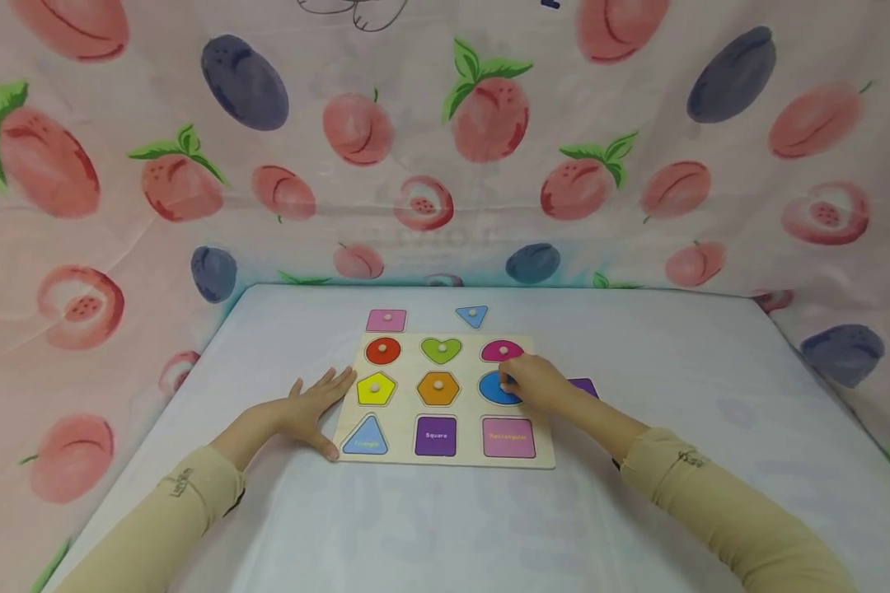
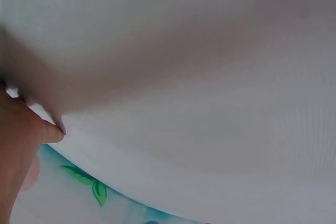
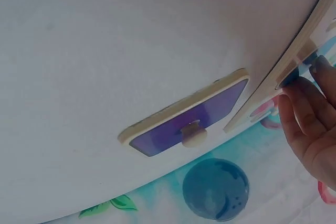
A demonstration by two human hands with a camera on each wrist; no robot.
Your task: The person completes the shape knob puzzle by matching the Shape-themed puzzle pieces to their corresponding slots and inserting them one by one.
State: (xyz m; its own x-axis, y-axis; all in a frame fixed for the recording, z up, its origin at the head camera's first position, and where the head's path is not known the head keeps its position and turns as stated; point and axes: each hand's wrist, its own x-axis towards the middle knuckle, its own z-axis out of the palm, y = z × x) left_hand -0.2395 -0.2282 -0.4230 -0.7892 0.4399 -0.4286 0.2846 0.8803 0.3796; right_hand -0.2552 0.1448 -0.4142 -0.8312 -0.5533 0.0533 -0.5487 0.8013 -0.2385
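Note:
A wooden shape puzzle board (image 1: 400, 424) lies flat on the table. My right hand (image 1: 537, 381) is over its right side, fingertips pinching the blue oval piece (image 1: 492, 387) in the middle row, whose knob they hide. The right wrist view shows the same fingers and thumb (image 3: 299, 100) at the blue piece. Spread along the board's left edge is my left hand (image 1: 307, 413), fingers straight, fingertips and thumb at the edge. Red circle (image 1: 382, 356), green heart (image 1: 441, 357), magenta semicircle (image 1: 493, 356), yellow pentagon (image 1: 375, 395) and orange hexagon (image 1: 437, 399) sit in their recesses.
Behind the board lie a pink rectangle piece (image 1: 378, 324) and a blue triangle piece (image 1: 471, 322). A purple square piece (image 3: 163, 137) lies right of the board, partly behind the right forearm in the head view. The bottom row shows labelled recesses. A fruit-patterned cloth (image 1: 430, 123) hangs behind.

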